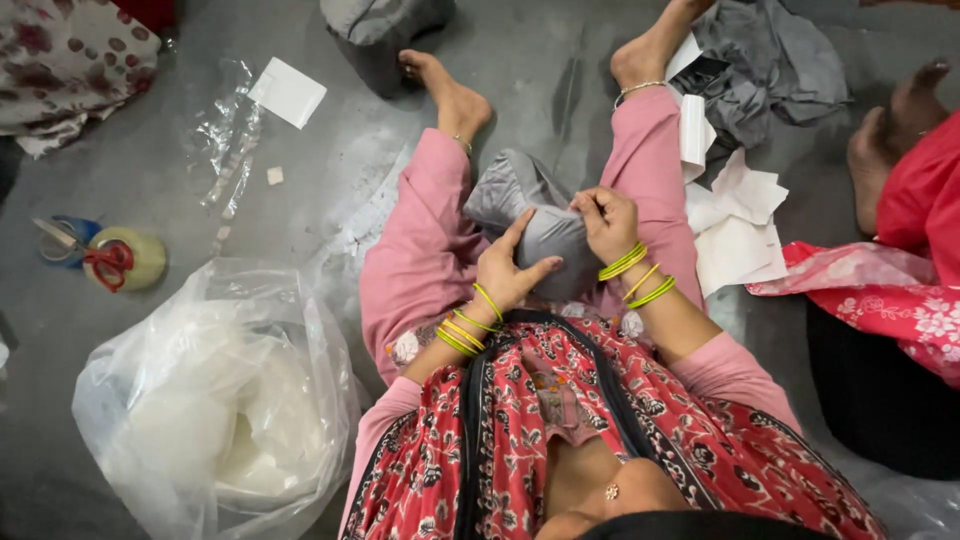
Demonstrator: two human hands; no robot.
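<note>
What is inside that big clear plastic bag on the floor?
The plastic bag holds a heap of white, see-through sheets or smaller bags. The folds cover each other, so what lies at the bottom cannot be seen.

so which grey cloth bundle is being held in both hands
The grey bundle in the lap, gripped by left hand and right hand; the others lie untouched on the floor.

Clear plastic bag (215, 400), scissors (85, 255), white paper sheets (735, 225) on floor (150, 160).
</note>
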